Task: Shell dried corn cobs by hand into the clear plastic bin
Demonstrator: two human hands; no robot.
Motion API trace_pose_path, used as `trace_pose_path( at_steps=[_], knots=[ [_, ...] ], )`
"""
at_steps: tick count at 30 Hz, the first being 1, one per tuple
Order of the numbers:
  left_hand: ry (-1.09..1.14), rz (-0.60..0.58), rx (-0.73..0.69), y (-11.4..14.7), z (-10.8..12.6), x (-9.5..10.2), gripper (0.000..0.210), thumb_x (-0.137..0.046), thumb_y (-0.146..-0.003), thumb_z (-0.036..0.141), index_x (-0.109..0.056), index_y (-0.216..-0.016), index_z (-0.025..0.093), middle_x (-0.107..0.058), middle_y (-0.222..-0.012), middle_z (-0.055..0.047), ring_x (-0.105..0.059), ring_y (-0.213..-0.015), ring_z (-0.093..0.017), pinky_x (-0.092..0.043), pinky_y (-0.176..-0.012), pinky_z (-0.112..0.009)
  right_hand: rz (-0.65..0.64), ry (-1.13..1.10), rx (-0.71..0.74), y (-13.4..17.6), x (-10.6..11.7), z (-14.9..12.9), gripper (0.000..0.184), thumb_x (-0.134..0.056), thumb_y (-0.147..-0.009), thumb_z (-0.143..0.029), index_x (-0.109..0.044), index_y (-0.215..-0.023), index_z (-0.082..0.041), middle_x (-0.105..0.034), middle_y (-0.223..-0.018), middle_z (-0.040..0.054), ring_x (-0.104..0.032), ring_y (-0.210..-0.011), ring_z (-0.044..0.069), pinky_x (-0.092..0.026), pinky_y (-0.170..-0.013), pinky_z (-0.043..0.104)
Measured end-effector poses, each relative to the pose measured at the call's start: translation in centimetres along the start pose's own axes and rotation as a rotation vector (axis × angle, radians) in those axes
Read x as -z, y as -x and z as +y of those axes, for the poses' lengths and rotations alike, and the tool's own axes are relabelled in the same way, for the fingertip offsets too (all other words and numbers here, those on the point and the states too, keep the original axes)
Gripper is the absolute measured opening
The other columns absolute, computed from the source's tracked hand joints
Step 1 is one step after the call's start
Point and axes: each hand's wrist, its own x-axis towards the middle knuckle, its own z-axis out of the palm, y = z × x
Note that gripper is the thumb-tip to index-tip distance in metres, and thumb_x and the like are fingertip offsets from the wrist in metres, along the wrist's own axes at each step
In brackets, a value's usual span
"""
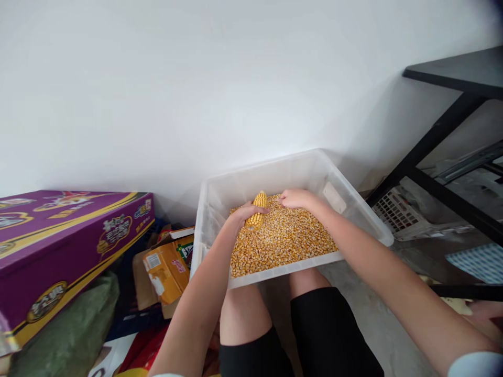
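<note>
My left hand (246,210) is wrapped round an ear of corn (259,209), yellow and still covered in kernels, held tilted above the bin. To its right, a short gap away, my right hand (295,199) has its fingers curled together close over the loose kernels; what they hold, if anything, is too small to make out. Both hands are inside a translucent plastic bin (271,168) that holds a thick layer of loose corn kernels (281,235).
A large purple carton (74,251) stands at the left, with a green sack (74,324) below it. Beside the bin sits an open cardboard box (167,269). A black-framed rack (432,131) and a white basket (401,214) are at the right. A white wall rises behind.
</note>
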Motion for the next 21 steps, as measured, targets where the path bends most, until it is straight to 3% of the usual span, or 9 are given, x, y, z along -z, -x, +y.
trace_pose_path(
  at_steps=[3, 6, 10, 13, 18, 21],
  knots=[
    [0.08, -0.131, -0.01, -0.3, -0.1, -0.2, 0.065, -0.074, -0.061, 0.032, -0.051, -0.119, 0.015, -0.067, -0.087, -0.008, -0.064, -0.07, -0.02, -0.052, -0.062, -0.03, -0.015, -0.139, -0.048, -1.0, -0.7, 0.9, 0.045, -0.035, -0.088, -0.047, -0.066, -0.09, -0.016, -0.066, -0.074, 0.009, -0.054, -0.054, 0.016, -0.036, -0.054, 0.027],
    [0.139, -0.237, -0.09, -0.3, 0.0, -0.6, 0.06, -0.069, -0.067, 0.033, -0.049, -0.121, 0.017, -0.067, -0.091, -0.008, -0.064, -0.071, -0.018, -0.052, -0.064, -0.031, 0.008, -0.441, -0.103, -1.6, -1.9, 0.4, 0.048, -0.031, -0.089, -0.053, -0.057, -0.106, -0.017, -0.064, -0.076, 0.0066, -0.043, -0.041, 0.01, -0.033, -0.045, 0.025],
    [0.169, -0.318, -0.208, 0.1, 0.5, -1.5, 0.055, -0.064, -0.074, 0.035, -0.048, -0.123, 0.018, -0.067, -0.096, -0.009, -0.064, -0.082, -0.019, -0.051, -0.073, -0.031, -0.048, -0.822, -0.205, -2.2, -3.5, -0.9, 0.054, -0.032, -0.084, -0.064, -0.053, -0.101, -0.017, -0.05, -0.054, -0.0016, -0.034, -0.037, 0.008, -0.028, -0.039, 0.021],
    [0.158, -0.289, -0.22, 0.2, 0.8, -2.2, 0.052, -0.057, -0.079, 0.039, -0.047, -0.125, 0.018, -0.066, -0.102, -0.009, -0.063, -0.09, -0.019, -0.05, -0.081, -0.031, 0.013, -0.994, -0.237, -3.2, -4.6, -1.1, 0.052, -0.039, -0.08, -0.067, -0.053, -0.088, -0.018, -0.036, -0.045, -0.0059, -0.034, -0.037, 0.008, -0.026, -0.037, 0.02],
    [0.208, -0.262, -0.286, -0.6, 0.5, -2.7, 0.057, -0.049, -0.083, 0.042, -0.038, -0.135, 0.022, -0.061, -0.117, -0.008, -0.06, -0.099, -0.021, -0.046, -0.089, -0.035, 0.147, -1.087, -0.229, -4.1, -5.3, -0.6, 0.044, -0.049, -0.077, -0.062, -0.048, -0.072, -0.019, -0.037, -0.044, -0.0047, -0.035, -0.036, 0.009, -0.026, -0.034, 0.02],
    [0.105, -0.174, -0.327, -1.1, 0.1, -2.3, 0.062, -0.052, -0.08, 0.041, -0.035, -0.137, 0.023, -0.054, -0.128, -0.008, -0.054, -0.111, -0.024, -0.042, -0.096, -0.038, 0.207, -1.111, -0.241, -3.9, -5.1, -0.5, 0.042, -0.048, -0.079, -0.059, -0.046, -0.066, -0.019, -0.037, -0.043, -0.0036, -0.036, -0.036, 0.01, -0.026, -0.034, 0.021]
  ],
)
